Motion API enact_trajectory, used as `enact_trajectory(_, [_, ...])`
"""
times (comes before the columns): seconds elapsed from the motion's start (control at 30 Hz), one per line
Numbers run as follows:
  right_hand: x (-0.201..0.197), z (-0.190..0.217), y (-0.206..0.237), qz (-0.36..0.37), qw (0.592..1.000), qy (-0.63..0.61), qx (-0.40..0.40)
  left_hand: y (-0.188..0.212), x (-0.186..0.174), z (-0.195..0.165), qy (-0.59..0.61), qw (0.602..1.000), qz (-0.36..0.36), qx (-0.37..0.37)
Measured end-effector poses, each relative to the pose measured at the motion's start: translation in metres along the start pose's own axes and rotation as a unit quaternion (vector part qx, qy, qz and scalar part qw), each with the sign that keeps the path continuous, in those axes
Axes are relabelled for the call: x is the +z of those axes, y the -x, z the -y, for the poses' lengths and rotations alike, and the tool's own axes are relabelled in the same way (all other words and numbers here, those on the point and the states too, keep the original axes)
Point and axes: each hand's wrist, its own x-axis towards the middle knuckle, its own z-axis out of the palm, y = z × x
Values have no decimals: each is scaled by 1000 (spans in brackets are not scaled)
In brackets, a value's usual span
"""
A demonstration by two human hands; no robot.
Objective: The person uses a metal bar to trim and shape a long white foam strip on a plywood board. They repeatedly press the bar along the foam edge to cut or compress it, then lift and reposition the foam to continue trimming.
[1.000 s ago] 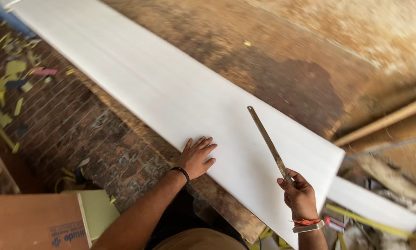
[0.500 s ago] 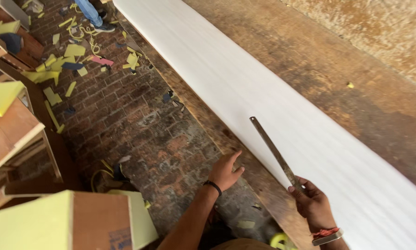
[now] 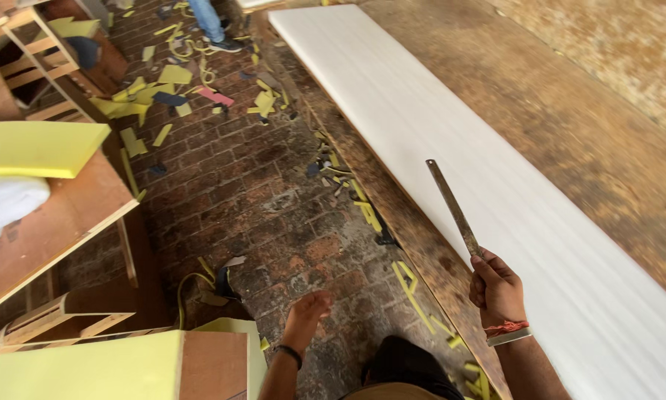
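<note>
The right hand (image 3: pixel 496 289) is clenched around the lower end of a long, flat, dull grey metal ruler (image 3: pixel 454 207), fingers wrapped fully about it. The ruler rises from the fist and tilts up and to the left, its upper part lying over the near edge of a long white sheet of foam board (image 3: pixel 451 141); whether it touches the sheet cannot be told. The right forearm comes up from the bottom edge, with a red thread band (image 3: pixel 505 327) at the wrist.

The left hand (image 3: pixel 307 315) holds nothing; it hangs loose and blurred over the dark red brick floor (image 3: pixel 229 185), well apart from the sheet, a black band (image 3: pixel 290 354) on its wrist.

The white sheet lies flat on a worn brown wooden table (image 3: pixel 570 96). Yellow foam scraps (image 3: pixel 162 81) litter the bricks. 1 yellow foam slab (image 3: pixel 37 148) rests on a wooden frame (image 3: pixel 59 222) at left.
</note>
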Motion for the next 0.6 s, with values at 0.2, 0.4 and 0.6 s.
enact_trajectory(0.2, [106,-11,-81,11,1000,-13,-14,-72,-78,-8,141,989,1,-43])
enact_trajectory(0.4, [218,-21,-187,13,999,-22,-36,-170,-153,-53,103,994,-28,-12])
enact_trajectory(0.6, [323,-10,-276,9,997,-47,-53,-258,-233,-108,56,998,27,-10])
